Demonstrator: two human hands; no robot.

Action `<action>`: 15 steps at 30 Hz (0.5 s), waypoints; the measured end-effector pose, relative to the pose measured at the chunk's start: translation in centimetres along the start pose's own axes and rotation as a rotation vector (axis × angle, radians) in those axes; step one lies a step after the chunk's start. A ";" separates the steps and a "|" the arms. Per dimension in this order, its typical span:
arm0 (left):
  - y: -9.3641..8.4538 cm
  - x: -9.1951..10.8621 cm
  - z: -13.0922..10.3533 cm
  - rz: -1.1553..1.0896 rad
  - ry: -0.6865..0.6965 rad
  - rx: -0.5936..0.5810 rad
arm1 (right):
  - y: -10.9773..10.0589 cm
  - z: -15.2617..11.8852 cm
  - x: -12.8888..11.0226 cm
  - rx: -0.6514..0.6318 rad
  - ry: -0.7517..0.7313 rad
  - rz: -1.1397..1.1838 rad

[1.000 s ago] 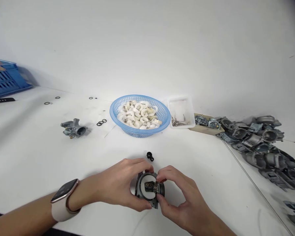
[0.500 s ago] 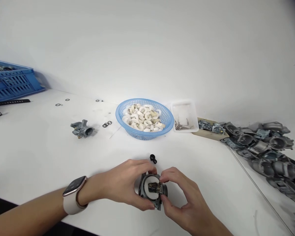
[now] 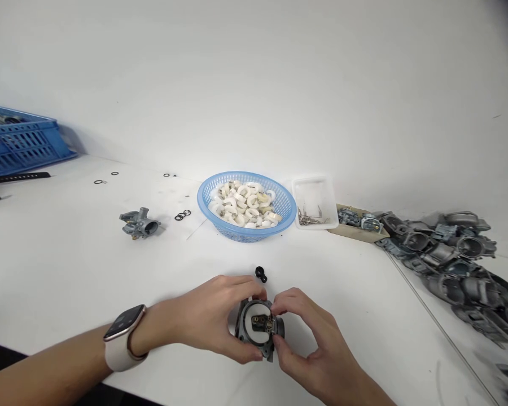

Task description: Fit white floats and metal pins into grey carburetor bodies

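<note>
A grey metal carburetor body (image 3: pixel 242 332) lies on the white table near its front edge, its round opening facing up. Inside the opening sits a white C-shaped float (image 3: pixel 250 326) around brass parts. My left hand (image 3: pixel 214 318) grips the body from the left, thumb at the front and fingers at the back. At the right side, the thumb and index finger of my right hand (image 3: pixel 311 338) pinch at the float's hinge end; any small part between the fingertips is too small to make out. Just behind the body lies a small black part (image 3: pixel 261 274).
A blue basket (image 3: pixel 245 234) of white floats stands behind, beside a white tray (image 3: pixel 332 208) of pins and a box (image 3: pixel 355 232) of carburetors. Many metal bodies (image 3: pixel 442 254) lie right. Another carburetor (image 3: pixel 139 224), black rings (image 3: pixel 183 215) and a blue crate (image 3: pixel 29 141) are left.
The view has shifted slightly, so most things appear a little further left. Both hands keep the same hold on the carburetor body and float.
</note>
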State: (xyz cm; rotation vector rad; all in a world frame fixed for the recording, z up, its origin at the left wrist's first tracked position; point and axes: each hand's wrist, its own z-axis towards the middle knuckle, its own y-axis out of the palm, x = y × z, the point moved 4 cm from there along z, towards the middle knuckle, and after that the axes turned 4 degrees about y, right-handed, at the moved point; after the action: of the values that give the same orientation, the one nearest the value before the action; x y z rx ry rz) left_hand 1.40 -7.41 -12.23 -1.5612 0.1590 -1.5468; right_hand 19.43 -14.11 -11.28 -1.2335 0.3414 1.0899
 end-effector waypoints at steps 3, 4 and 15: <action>-0.1 0.2 -0.1 0.037 0.001 0.002 | -0.5 0.1 0.2 -0.043 0.059 0.011; -0.1 0.3 -0.1 0.046 0.001 0.004 | -0.7 0.1 0.3 -0.081 0.094 0.017; -0.5 3.0 -0.8 0.006 -0.093 -0.010 | -0.2 -1.1 -1.2 -0.201 0.382 0.113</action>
State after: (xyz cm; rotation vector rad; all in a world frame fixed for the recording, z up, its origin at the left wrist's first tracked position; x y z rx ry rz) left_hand 1.13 -9.46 -9.82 -1.6356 0.1187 -1.4679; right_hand 19.37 -15.65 -10.76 -1.6226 0.6092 0.9983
